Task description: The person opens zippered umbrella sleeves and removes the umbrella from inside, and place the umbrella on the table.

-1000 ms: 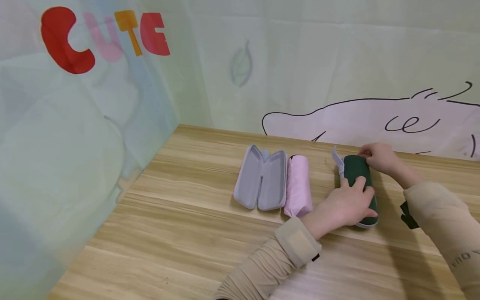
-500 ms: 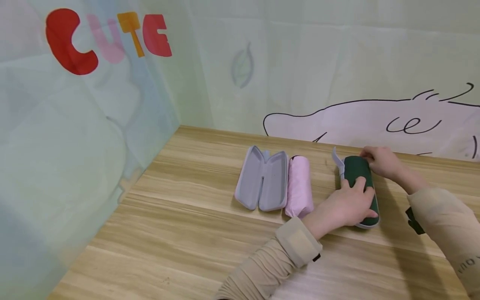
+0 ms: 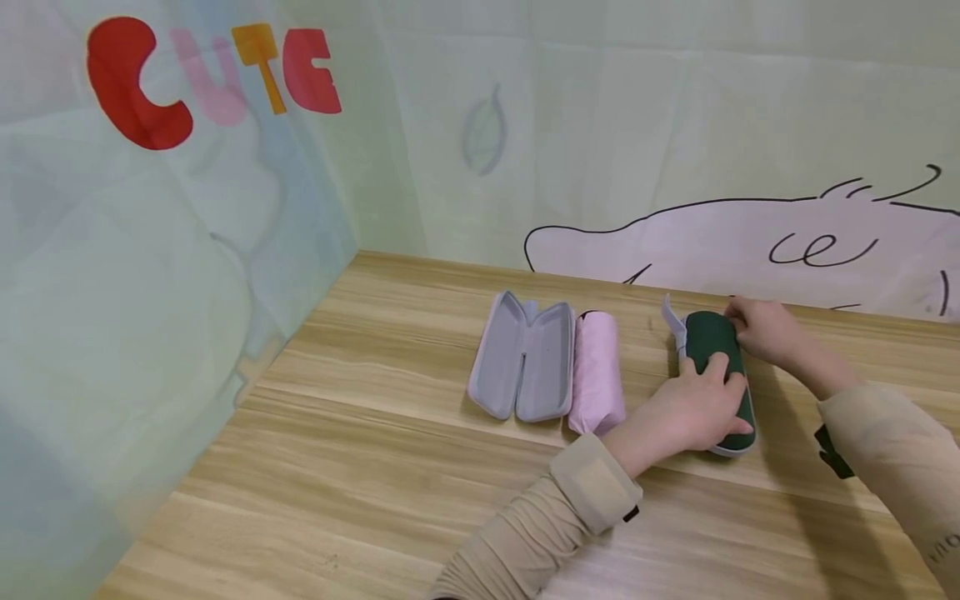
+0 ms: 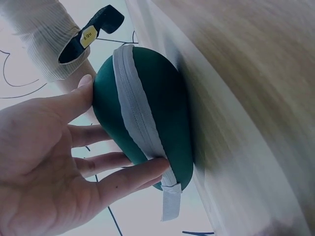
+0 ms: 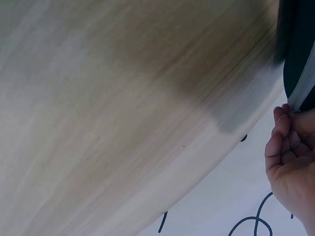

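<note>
A dark green zippered glasses case point(image 3: 715, 333) with a light grey zip band point(image 4: 138, 108) lies on the table at right in the head view. My left hand point(image 3: 693, 408) grips it across its near half, with thumb and fingers spread around its sides. At the far right corner, my right hand point(image 3: 768, 333) has its fingers curled and pinches at the zip. The zip pull itself is hidden by those fingertips. A grey strap tab point(image 3: 672, 321) sticks up from the case's far left corner.
Left of the green case lies a pink padded roll-shaped pouch point(image 3: 597, 371). Touching it on its left is an opened case with a grey lining point(image 3: 498, 367). Printed cloth point(image 3: 600, 125) hangs behind and left of the wooden table point(image 3: 360, 467).
My right hand has shifted slightly rightward and nearer around the green case's far right corner. The left hand and the other cases have stayed put.
</note>
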Demonstrator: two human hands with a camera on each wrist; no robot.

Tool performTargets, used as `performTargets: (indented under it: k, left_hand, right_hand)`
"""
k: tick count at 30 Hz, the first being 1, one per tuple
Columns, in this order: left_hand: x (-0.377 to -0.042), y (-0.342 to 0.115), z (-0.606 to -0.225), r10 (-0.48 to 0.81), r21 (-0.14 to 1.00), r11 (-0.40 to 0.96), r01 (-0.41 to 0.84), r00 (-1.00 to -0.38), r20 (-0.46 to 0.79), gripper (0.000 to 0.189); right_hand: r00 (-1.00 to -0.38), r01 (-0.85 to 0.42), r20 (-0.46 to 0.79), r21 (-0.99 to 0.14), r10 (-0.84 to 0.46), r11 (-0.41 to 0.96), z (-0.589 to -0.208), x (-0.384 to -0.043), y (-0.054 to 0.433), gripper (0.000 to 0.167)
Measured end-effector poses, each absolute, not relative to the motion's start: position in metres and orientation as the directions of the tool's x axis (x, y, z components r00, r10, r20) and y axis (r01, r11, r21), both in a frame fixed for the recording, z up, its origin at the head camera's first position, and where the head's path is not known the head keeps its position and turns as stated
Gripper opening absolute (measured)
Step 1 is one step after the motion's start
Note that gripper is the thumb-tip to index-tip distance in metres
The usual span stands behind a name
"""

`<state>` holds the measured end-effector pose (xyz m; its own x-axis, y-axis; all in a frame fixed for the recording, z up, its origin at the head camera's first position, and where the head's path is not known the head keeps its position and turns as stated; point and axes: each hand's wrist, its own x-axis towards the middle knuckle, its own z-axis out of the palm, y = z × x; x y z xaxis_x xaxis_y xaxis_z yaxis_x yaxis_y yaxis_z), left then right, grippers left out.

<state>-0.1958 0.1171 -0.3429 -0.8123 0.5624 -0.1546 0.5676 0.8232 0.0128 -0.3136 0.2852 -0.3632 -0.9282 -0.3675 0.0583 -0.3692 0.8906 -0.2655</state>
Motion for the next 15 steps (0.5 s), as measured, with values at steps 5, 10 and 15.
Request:
performTargets:
  k: [5, 10, 15]
  left_hand:
    - [-0.1956, 0.1167, -0.3425, 0.560, 0.004, 0.824, 0.566, -0.814, -0.151, 0.058]
    - [-0.1961, 0.1163, -0.3425, 0.562, 0.005, 0.824, 0.567, -0.815, -0.141, 0.057]
    - [-0.1969, 0.1162, -0.3436, 0.562, 0.017, 0.824, 0.566, -0.814, -0.143, 0.056]
  right_hand:
    - [-0.929, -0.369, 0.072, -0.270, -0.364, 0.889, -0.3630, -0.3114, 0.2853, 0.017]
    - [-0.932, -0.362, 0.076, -0.272, -0.355, 0.892, -0.3634, -0.3092, 0.2848, 0.017]
    - [-0.935, -0.352, 0.064, -0.289, -0.349, 0.890, -0.3630, -0.3064, 0.2853, 0.018]
